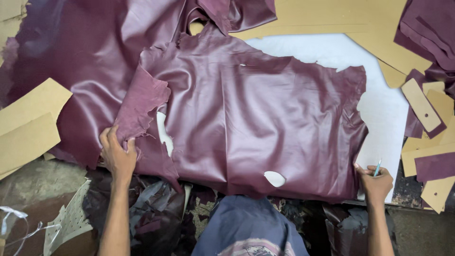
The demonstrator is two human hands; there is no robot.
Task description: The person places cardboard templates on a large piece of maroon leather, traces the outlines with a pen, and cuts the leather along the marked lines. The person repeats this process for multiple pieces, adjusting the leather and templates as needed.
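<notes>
Nearest to the camera, below the maroon leather hide [256, 118], the person's lap in blue cloth [249, 227] is showing, with dark leather scraps [151, 218] lying to the left of it under the hide's near edge. The left hand [117, 154] is lying on the near-left corner of the hide, with its fingers curled and pinching a folded flap [142, 106] whose dull reverse side is turned up. The right hand [375, 182] is pressing on the near-right corner of the hide; its fingers are closed around a thin light-blue pen [377, 167], which is pointing up out of the fist. The hide itself is lying spread on a white cutting board [384, 109], which is showing along the hide's right edge and through two small holes, one near the flap and one at the near edge. The hide is smooth and shiny, with ragged edges. To the left of the hide, tan cardboard patterns [31, 121] are lying stacked. To the right of the hide, more tan pattern pieces [422, 106] are lying mixed with cut maroon pieces [433, 166]. Beyond the hide, a second maroon hide [85, 52] is lying crumpled and partly under it, and large tan cardboard sheets [327, 19] are lying at the far side.
</notes>
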